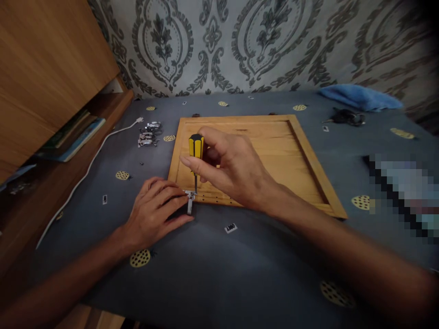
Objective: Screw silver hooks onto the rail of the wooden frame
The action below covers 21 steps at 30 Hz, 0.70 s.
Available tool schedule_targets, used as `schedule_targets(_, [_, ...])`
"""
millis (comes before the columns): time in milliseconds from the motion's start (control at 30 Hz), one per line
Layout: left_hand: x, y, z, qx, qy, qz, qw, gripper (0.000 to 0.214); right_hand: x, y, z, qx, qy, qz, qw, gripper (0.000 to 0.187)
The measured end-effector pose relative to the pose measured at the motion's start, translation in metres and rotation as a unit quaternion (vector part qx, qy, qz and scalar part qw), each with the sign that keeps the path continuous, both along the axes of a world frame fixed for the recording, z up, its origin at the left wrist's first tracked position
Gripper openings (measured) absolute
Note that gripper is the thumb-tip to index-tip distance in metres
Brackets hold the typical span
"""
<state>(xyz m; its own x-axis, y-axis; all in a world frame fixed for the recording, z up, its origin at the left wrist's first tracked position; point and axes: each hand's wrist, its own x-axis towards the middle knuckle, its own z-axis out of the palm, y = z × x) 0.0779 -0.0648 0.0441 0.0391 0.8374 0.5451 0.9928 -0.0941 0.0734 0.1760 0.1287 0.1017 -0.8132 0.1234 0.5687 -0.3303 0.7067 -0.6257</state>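
Observation:
A wooden cabinet door panel (pixel 274 146) lies flat on a dark blue-grey cloth. My right hand (pixel 233 169) is closed round a yellow-and-black screwdriver (pixel 196 146), held upright with its tip down on a small metal hinge (pixel 190 199) at the panel's near left edge. My left hand (pixel 156 210) rests on the cloth beside it, fingers pinching the hinge and holding it against the panel edge. A row of small holes runs along that edge.
Several more metal hinges (pixel 149 134) lie at the back left beside a white cable (pixel 92 164). A wooden shelf with books (pixel 68 137) stands left. A blue cloth (pixel 360 97) and a dark object (pixel 348 117) lie at the back right.

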Motion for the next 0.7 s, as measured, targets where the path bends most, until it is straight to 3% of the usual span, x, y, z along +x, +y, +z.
schedule_targets(700, [-0.0014, 0.0012, -0.0027, -0.018, -0.008, -0.023, 1.0, 0.021, 0.001, 0.0009, 0.0007, -0.021, -0.014, 0.001, 1.0, 0.038])
